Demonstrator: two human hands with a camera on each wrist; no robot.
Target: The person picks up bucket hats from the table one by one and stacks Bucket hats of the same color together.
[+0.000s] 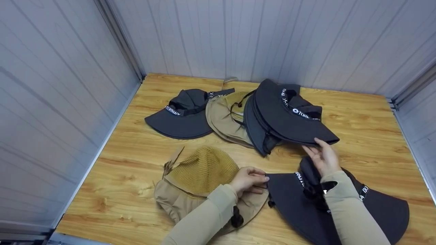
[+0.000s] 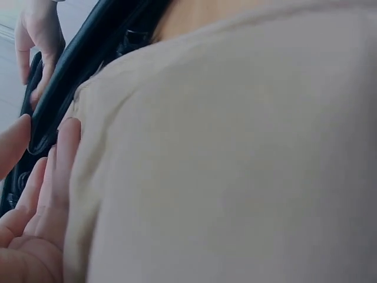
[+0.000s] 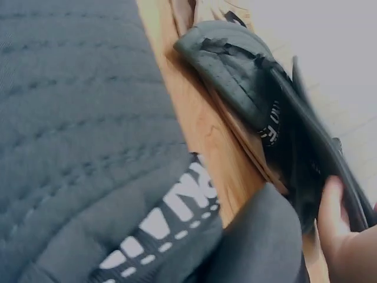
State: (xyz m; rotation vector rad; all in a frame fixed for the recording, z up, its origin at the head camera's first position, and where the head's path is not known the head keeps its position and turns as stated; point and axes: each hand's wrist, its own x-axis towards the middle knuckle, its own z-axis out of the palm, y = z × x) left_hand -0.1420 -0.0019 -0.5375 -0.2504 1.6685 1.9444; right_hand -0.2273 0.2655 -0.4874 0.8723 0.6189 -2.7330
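Head view, with twelve o'clock at the far wall [image 1: 211, 41], shows the upper dark hat [image 1: 279, 112] toward eleven from the right hand [image 1: 323, 158], its brim lying long from ten to four; this nearer hand pinches the near edge, though whether the layer beneath is also caught, I cannot tell. Toward half past three from the left hand [image 1: 250, 180] lies the front dark hat [image 1: 289, 200], its brim corner pinched there, while the tan hat [image 1: 204, 166] spreads toward nine, partly under that hand.
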